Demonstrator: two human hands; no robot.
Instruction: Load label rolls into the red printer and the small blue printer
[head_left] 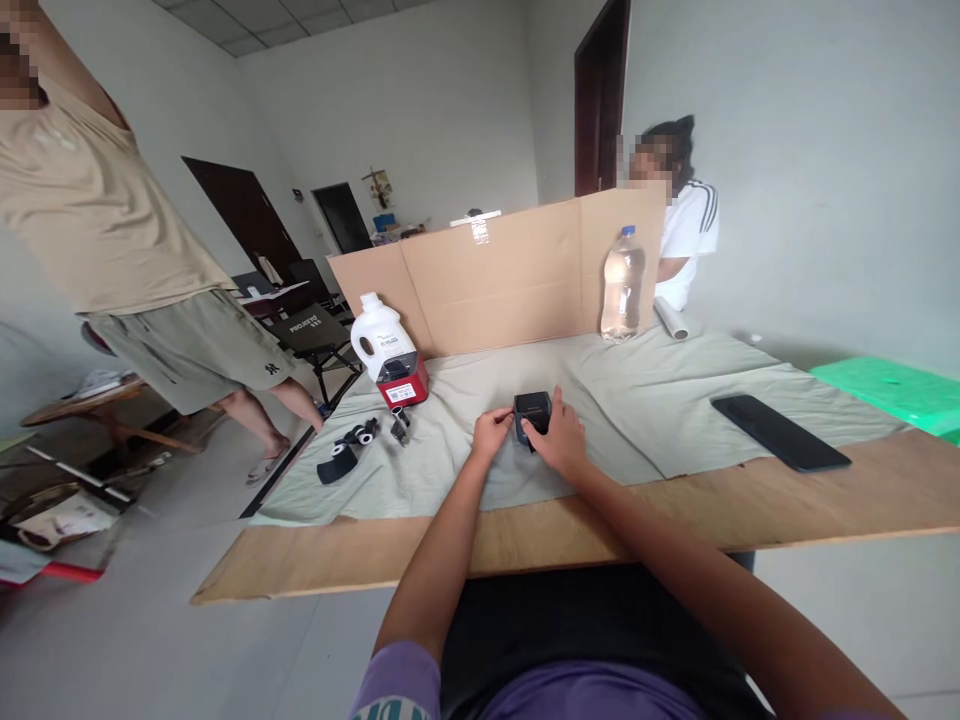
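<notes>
- The small black box (532, 413) stands on the grey cloth (645, 400) near the middle of the surface (315, 560), back from its near edge.
- Right hand (559, 440): closed around the box's right and near side, thumb across its front face.
- Left hand (491, 432): fingertips touch the box's left side; the grip is narrow and partial, not a full hold.
- Key relation: the box sits between both hands, directly ahead of the person. The right hand covers more of it. The box looks roughly cubic; no long axis can be told.
- Toward the far left corner stands a white jug (381, 338) with a dark label; its text is too small to read. A red box (403, 382) touches its base and carries a white label, also illegible.
- A black phone (780, 432) lies flat toward the right edge, well apart from the hands.
- A clear bottle (622, 285) stands against the cardboard screen (510, 275) at the far edge.
</notes>
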